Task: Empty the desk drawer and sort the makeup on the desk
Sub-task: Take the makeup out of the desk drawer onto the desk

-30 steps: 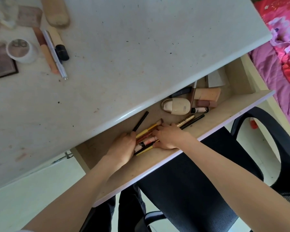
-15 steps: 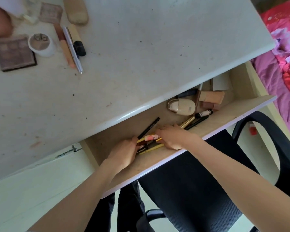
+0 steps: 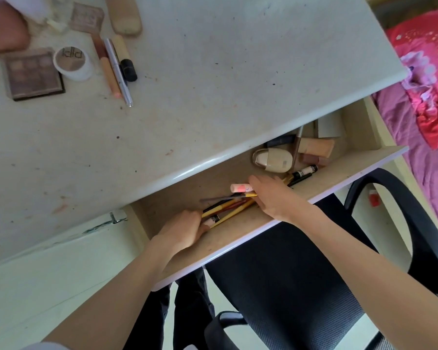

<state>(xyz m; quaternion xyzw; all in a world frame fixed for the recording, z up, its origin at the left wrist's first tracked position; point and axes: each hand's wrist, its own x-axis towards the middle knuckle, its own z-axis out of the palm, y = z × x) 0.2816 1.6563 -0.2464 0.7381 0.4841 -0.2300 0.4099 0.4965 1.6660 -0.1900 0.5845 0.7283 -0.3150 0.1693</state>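
Observation:
The open desk drawer (image 3: 248, 238) holds a bundle of makeup pencils and brushes (image 3: 228, 208). My left hand (image 3: 185, 229) grips the bundle's lower ends. My right hand (image 3: 271, 195) covers its upper ends and holds a pink tube (image 3: 239, 188) with them. Further right in the drawer lie a beige compact case (image 3: 273, 160), a peach tube (image 3: 316, 147), a black-and-white mascara (image 3: 305, 170) and a white card (image 3: 329, 127). On the desk (image 3: 213, 84) at the top left lie an eyeshadow palette (image 3: 34, 77), a round white jar (image 3: 72, 63) and several sticks (image 3: 115, 69).
A black mesh office chair (image 3: 301, 286) stands under the drawer, its armrest (image 3: 405, 205) to the right. A bed with pink and red bedding (image 3: 430, 84) lies at the right edge. A beige oblong case (image 3: 124, 17) and a small square compact (image 3: 86, 17) lie at the desk's far edge.
Both hands have gathered the pencils and brushes into a tighter bundle. The pink tube has come up into my right hand's grasp. The camera view has shifted, showing more of the desk's left side.

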